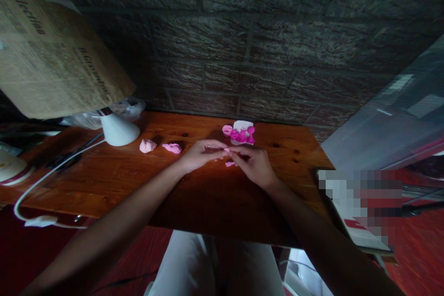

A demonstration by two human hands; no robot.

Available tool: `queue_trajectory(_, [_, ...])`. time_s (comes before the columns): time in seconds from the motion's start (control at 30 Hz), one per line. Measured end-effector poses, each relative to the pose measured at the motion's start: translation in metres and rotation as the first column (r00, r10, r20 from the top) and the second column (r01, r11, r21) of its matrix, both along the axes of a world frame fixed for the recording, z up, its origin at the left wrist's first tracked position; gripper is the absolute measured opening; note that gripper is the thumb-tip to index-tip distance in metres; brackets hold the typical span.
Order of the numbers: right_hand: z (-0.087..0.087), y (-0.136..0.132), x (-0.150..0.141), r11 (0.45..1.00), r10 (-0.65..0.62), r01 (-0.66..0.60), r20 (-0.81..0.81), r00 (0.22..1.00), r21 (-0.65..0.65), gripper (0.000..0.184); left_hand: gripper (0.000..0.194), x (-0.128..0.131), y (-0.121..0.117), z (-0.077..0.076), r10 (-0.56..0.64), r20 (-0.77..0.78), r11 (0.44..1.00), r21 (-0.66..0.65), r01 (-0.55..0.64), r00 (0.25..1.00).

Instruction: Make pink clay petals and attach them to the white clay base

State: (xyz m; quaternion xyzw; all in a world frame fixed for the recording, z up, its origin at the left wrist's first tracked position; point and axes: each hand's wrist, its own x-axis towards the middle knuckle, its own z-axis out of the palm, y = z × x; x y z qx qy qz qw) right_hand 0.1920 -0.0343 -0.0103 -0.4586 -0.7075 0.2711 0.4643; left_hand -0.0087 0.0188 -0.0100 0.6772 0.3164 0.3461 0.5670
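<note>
Over the middle of the wooden table, my left hand [202, 155] and my right hand [255, 164] meet at the fingertips. Between them they pinch a small piece of pink clay [227, 150]. Just below the fingers lies another pink clay bit [230, 164]. Behind my hands is a white piece [243, 125] with bright magenta rounded shapes [243, 136] against it, and a light pink rosette [227, 130] sits at its left. To the left of my left hand rest a pale pink lump [147, 146] and a pinker, flatter lump [172, 148].
A lamp with a newsprint shade [65, 55] and white base [120, 130] stands at the left; its white cord [52, 173] runs over the table's front edge. A brick-patterned wall [225, 46] backs the wooden table [194, 199]. A flat, partly blurred object [360, 222] lies at the right.
</note>
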Motion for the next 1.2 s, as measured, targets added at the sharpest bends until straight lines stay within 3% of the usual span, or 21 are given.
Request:
queue_trajectory(0.33, [-0.004, 0.000, -0.003, 0.999, -0.017, 0.012, -0.087, 0.996, -0.048, 0.009, 0.033, 0.005, -0.005, 0.001, -0.075, -0.052, 0.971, 0.222, 0.084, 0.996])
queue_trajectory(0.5, [-0.001, 0.003, -0.007, 0.996, -0.070, 0.060, -0.150, 0.986, -0.070, 0.008, 0.039, 0.006, -0.004, 0.006, -0.103, 0.002, 0.982, 0.162, 0.101, 0.995])
queue_trajectory(0.7, [0.005, 0.004, -0.010, 0.987, -0.163, 0.162, -0.113, 0.980, -0.017, 0.006, 0.043, 0.004, 0.000, 0.011, -0.142, -0.022, 0.984, 0.108, 0.143, 0.990])
queue_trajectory(0.8, [0.007, 0.009, 0.004, 0.960, -0.275, 0.279, -0.102, 0.956, 0.029, 0.009, 0.046, -0.003, -0.001, 0.014, -0.181, -0.013, 0.982, 0.060, 0.181, 0.983])
queue_trajectory(0.87, [0.009, 0.016, 0.020, 0.920, -0.386, 0.392, -0.191, 0.902, -0.008, 0.012, 0.046, -0.009, -0.002, 0.016, -0.194, -0.026, 0.981, 0.022, 0.195, 0.981])
queue_trajectory(0.93, [0.009, 0.022, 0.036, 0.904, -0.422, 0.423, -0.284, 0.861, -0.059, 0.020, 0.044, -0.016, 0.000, 0.018, -0.142, -0.038, 0.989, 0.022, 0.143, 0.989])
queue_trajectory(1.0, [0.008, 0.025, 0.045, 0.930, -0.367, 0.342, -0.365, 0.856, -0.132, 0.028, 0.045, -0.023, 0.004, 0.019, -0.042, -0.047, 0.996, 0.077, 0.045, 0.998])
queue_trajectory(1.07, [0.007, 0.026, 0.044, 0.958, -0.257, 0.165, -0.442, 0.859, -0.236, 0.033, 0.048, -0.031, 0.012, 0.020, 0.024, -0.093, 0.990, 0.141, -0.010, 0.995])
queue_trajectory(1.2, [0.005, 0.023, 0.029, 0.930, -0.097, -0.150, -0.619, 0.779, -0.335, 0.040, 0.048, -0.058, 0.026, 0.028, 0.122, -0.255, 0.943, 0.333, -0.031, 0.959])
